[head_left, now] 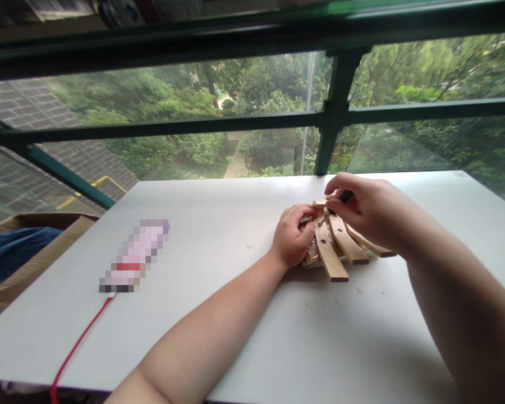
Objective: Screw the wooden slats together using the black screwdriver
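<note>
A wooden piece with several curved slats [335, 266] rests on the white table, dark screws set in the slats. My left hand [293, 233] is closed on its left side, with fingers and thumb pressed against the wood. Above it, my right hand [362, 205] pinches the black handle of a screwdriver [345, 196]. The thin shaft slants down to a screw [320, 224] near the upper end of the nearest slat; whether the tip sits in the screw head is too small to tell. Clear wrapping shows under the slats, and my hands hide the far part.
On the white table [185, 325], a blurred-out flat device [137, 252] lies at left, with a red cable [79, 342] running over the front edge. Small scraps [248, 245] are scattered about. A cardboard box [67, 241] with blue cloth stands at far left. Green-framed windows [332, 112] border the back.
</note>
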The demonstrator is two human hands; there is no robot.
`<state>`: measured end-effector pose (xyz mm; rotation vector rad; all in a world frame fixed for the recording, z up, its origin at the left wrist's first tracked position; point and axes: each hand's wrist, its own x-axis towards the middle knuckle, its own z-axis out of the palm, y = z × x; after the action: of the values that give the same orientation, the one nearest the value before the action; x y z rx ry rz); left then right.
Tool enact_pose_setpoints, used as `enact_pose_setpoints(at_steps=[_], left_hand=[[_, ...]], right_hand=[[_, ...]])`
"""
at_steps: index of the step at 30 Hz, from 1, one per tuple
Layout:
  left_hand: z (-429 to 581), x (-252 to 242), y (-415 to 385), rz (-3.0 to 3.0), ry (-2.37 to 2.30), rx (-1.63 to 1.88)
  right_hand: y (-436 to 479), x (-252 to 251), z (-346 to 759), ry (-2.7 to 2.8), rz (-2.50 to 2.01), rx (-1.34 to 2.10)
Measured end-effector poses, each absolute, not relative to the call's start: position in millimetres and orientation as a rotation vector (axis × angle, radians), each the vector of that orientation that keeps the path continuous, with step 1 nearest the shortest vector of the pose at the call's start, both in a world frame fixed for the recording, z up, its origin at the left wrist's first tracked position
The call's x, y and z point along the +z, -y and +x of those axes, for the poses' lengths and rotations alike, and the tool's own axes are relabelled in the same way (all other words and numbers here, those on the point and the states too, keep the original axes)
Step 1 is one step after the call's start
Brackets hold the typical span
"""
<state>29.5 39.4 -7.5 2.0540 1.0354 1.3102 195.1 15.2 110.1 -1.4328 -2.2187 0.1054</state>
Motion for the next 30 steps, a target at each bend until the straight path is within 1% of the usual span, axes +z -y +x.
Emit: enact_pose_setpoints(at_steps=[5, 8, 12, 21, 30], left_hand=[[29, -7, -39, 2.052, -1.046, 1.308], [29, -7, -39, 2.051, -1.032, 1.306], [29, -7, -39, 2.044, -1.025, 1.322], [30, -7, -39, 2.030, -1.004, 1.349], [30, -8, -39, 2.029, -1.022, 1.331]], right_hand=[[-7, 114, 194, 2.442, -1.186, 0.247], [-2, 116, 198, 2.476, -1.220, 0.287], [-4, 115, 205, 2.406, -1.318, 0.231], [-6, 121, 205, 2.379, -1.334, 0.178], [-6, 120, 197, 2.326, -1.410, 0.043]])
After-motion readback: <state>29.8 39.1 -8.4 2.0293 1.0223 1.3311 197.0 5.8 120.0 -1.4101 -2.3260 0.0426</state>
